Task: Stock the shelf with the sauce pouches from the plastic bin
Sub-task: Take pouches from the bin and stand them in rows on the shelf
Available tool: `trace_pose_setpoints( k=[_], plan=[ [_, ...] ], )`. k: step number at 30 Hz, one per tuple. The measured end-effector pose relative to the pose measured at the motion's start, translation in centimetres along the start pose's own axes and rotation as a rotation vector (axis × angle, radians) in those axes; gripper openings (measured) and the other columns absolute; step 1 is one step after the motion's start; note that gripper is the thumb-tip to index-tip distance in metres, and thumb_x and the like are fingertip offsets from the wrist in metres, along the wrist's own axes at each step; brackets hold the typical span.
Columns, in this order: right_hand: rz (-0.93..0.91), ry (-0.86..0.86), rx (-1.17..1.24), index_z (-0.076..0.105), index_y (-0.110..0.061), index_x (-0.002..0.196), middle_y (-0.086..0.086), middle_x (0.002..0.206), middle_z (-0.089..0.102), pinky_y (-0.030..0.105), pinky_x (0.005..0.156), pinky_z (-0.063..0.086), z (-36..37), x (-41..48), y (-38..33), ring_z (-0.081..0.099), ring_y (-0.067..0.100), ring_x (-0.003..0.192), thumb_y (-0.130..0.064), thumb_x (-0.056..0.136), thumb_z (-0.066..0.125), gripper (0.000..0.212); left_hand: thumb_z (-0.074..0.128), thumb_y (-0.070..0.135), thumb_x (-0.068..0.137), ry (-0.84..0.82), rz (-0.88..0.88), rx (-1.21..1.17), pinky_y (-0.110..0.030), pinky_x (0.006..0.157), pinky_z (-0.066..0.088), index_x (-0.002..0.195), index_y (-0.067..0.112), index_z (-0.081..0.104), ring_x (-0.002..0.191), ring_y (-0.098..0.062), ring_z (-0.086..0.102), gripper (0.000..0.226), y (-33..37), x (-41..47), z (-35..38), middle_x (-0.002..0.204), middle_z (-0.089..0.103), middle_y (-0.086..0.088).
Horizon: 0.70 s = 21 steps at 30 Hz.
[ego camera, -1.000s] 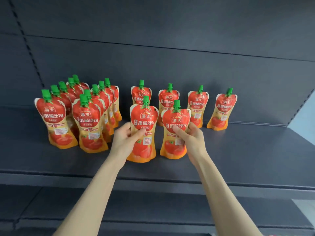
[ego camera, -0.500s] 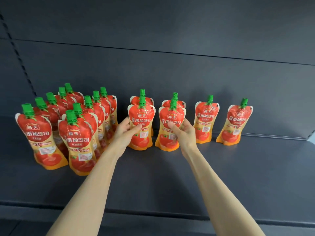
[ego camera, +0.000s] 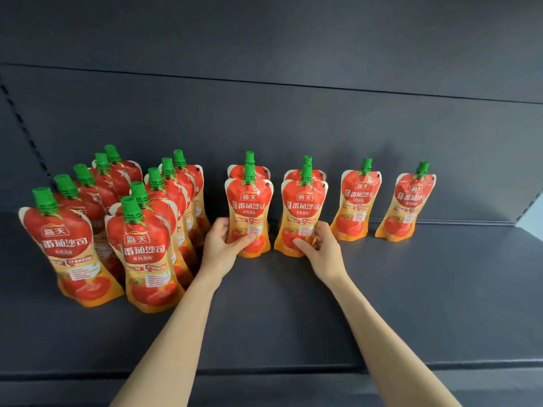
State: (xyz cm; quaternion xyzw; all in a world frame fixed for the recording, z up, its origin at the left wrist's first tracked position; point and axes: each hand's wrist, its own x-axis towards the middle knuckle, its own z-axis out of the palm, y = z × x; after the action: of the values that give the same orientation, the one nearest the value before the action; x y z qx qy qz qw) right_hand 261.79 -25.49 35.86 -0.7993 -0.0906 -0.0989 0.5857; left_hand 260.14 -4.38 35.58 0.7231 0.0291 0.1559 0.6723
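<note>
Red and orange tomato sauce pouches with green caps stand on a dark grey shelf (ego camera: 411,304). My left hand (ego camera: 219,248) grips the lower left side of one upright pouch (ego camera: 249,207). My right hand (ego camera: 321,249) grips the lower part of a second upright pouch (ego camera: 305,207) beside it. Each held pouch stands directly in front of another pouch at the back wall. Two single pouches (ego camera: 357,201) (ego camera: 410,204) stand to the right. Two rows of several pouches (ego camera: 144,245) fill the left side. The plastic bin is out of view.
The shelf's back panel (ego camera: 293,118) rises right behind the rear pouches. A perforated upright strip (ego camera: 20,118) runs down the left. The shelf's front lip (ego camera: 293,374) crosses below my forearms. Bare shelf surface lies in front of the right-hand pouches.
Both hands have pushed their pouches back along the shelf until they stand just in front of the rear pouches. My view has come closer and lower.
</note>
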Motion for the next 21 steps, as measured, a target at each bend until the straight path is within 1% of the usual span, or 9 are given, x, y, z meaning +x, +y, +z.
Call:
trace_pose_setpoints(
  k=[2, 4, 6, 8, 10, 12, 16, 17, 21],
  plan=[
    [-0.002, -0.005, -0.025, 0.047, -0.016, 0.120, -0.011, 0.113, 0.056, -0.001, 0.070, 0.043, 0.03, 0.00, -0.11, 0.054, 0.000, 0.097, -0.021, 0.088, 0.065, 0.038, 0.078, 0.026, 0.074, 0.023, 0.039, 0.037, -0.032, 0.085, 0.054, 0.102, 0.028, 0.054, 0.102, -0.010, 0.062, 0.037, -0.31, -0.06, 0.20, 0.108, 0.065, 0.007],
    [0.002, -0.002, -0.047, 0.046, -0.015, 0.124, -0.011, 0.114, 0.055, -0.002, 0.069, 0.042, 0.04, 0.06, -0.16, 0.051, 0.001, 0.100, -0.022, 0.088, 0.064, 0.040, 0.076, 0.027, 0.077, 0.043, 0.064, 0.081, -0.033, 0.086, 0.053, 0.108, 0.025, 0.053, 0.104, -0.011, 0.061, 0.038, -0.56, 0.00, 0.31, 0.110, 0.064, 0.006],
    [0.010, 0.005, -0.072, 0.045, -0.015, 0.126, -0.011, 0.115, 0.054, 0.001, 0.068, 0.042, 0.09, 0.06, -0.18, 0.050, 0.001, 0.102, -0.023, 0.089, 0.063, 0.042, 0.075, 0.030, 0.077, 0.064, 0.076, 0.115, -0.028, 0.084, 0.052, 0.113, 0.023, 0.053, 0.103, -0.010, 0.060, 0.042, -0.70, 0.06, 0.33, 0.110, 0.063, 0.006],
    [0.014, 0.010, -0.086, 0.045, -0.015, 0.127, -0.009, 0.117, 0.055, 0.004, 0.072, 0.041, 0.15, 0.09, -0.17, 0.050, 0.002, 0.104, -0.024, 0.089, 0.063, 0.043, 0.074, 0.032, 0.078, 0.081, 0.082, 0.141, -0.024, 0.081, 0.051, 0.115, 0.022, 0.053, 0.102, -0.009, 0.060, 0.044, -0.77, 0.06, 0.34, 0.110, 0.062, 0.008],
    [0.023, 0.016, -0.095, 0.044, -0.014, 0.128, -0.006, 0.122, 0.056, 0.008, 0.078, 0.039, 0.14, 0.11, -0.11, 0.050, 0.003, 0.106, -0.024, 0.090, 0.062, 0.044, 0.073, 0.032, 0.079, 0.085, 0.076, 0.156, -0.026, 0.084, 0.050, 0.118, 0.021, 0.052, 0.103, -0.010, 0.059, 0.046, -0.83, 0.08, 0.36, 0.112, 0.061, 0.007],
    [0.027, 0.024, -0.104, 0.044, -0.014, 0.129, -0.004, 0.125, 0.057, 0.010, 0.081, 0.039, 0.07, 0.11, -0.13, 0.050, 0.004, 0.108, -0.024, 0.090, 0.062, 0.044, 0.072, 0.031, 0.080, 0.078, 0.072, 0.169, -0.026, 0.085, 0.049, 0.121, 0.020, 0.050, 0.104, -0.010, 0.058, 0.048, -0.80, 0.12, 0.35, 0.115, 0.060, 0.005],
    [0.045, 0.021, -0.108, 0.043, -0.014, 0.129, -0.001, 0.128, 0.057, 0.016, 0.086, 0.040, -0.01, 0.02, -0.37, 0.052, 0.010, 0.114, -0.023, 0.090, 0.061, 0.044, 0.069, 0.031, 0.083, 0.057, 0.051, 0.180, -0.015, 0.077, 0.044, 0.125, 0.021, 0.048, 0.106, -0.009, 0.056, 0.049, -0.55, -0.05, 0.35, 0.117, 0.058, 0.007],
    [0.048, 0.021, -0.111, 0.043, -0.014, 0.129, 0.000, 0.128, 0.057, 0.017, 0.086, 0.041, 0.03, -0.03, -0.47, 0.053, 0.012, 0.115, -0.023, 0.090, 0.061, 0.044, 0.069, 0.031, 0.083, 0.054, 0.043, 0.185, -0.016, 0.079, 0.044, 0.127, 0.021, 0.047, 0.107, -0.010, 0.055, 0.050, -0.48, -0.12, 0.35, 0.119, 0.057, 0.006],
    [0.075, 0.025, -0.151, 0.041, -0.014, 0.131, 0.002, 0.131, 0.056, 0.025, 0.091, 0.043, 0.13, -0.20, -0.90, 0.053, 0.019, 0.121, -0.026, 0.090, 0.062, 0.048, 0.067, 0.031, 0.084, 0.072, 0.016, 0.234, -0.029, 0.092, 0.043, 0.134, 0.019, 0.041, 0.120, -0.018, 0.051, 0.058, -0.14, -0.74, 0.47, 0.132, 0.052, -0.002]
  ],
)
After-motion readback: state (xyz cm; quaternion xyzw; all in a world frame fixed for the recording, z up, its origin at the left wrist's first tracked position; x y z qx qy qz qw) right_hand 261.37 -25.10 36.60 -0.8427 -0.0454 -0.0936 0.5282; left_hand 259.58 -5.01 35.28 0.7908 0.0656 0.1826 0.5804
